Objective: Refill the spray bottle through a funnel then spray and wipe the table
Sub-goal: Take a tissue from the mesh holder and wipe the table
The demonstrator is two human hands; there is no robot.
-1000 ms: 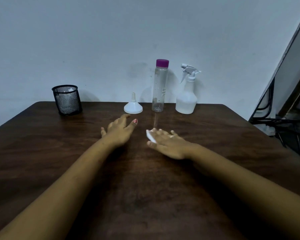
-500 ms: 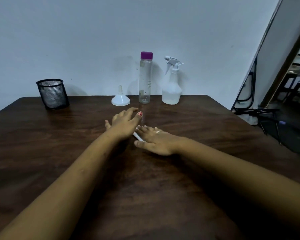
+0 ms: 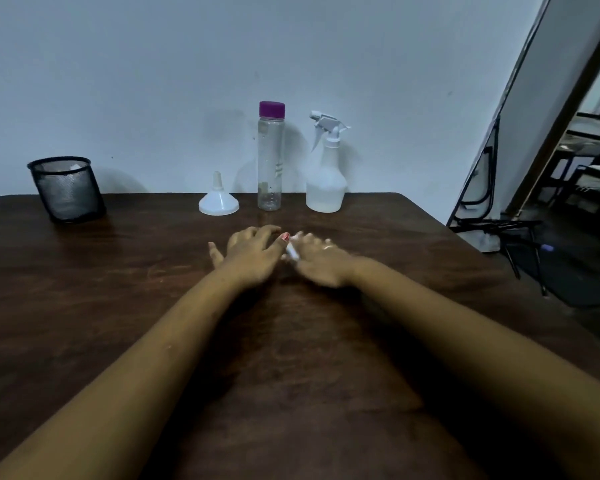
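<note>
Left hand [image 3: 253, 258] palm-down on table [image 3: 118, 306]; right hand [image 3: 321, 263] presses white wipe [image 3: 291, 251]

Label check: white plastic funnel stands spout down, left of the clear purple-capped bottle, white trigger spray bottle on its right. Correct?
No. Head view: the white plastic funnel rests on its wide mouth, spout up, left of the clear purple-capped bottle, white trigger spray bottle on its right.

Black mesh cup [image 3: 66, 188], black metal stand [image 3: 496, 224]
</note>
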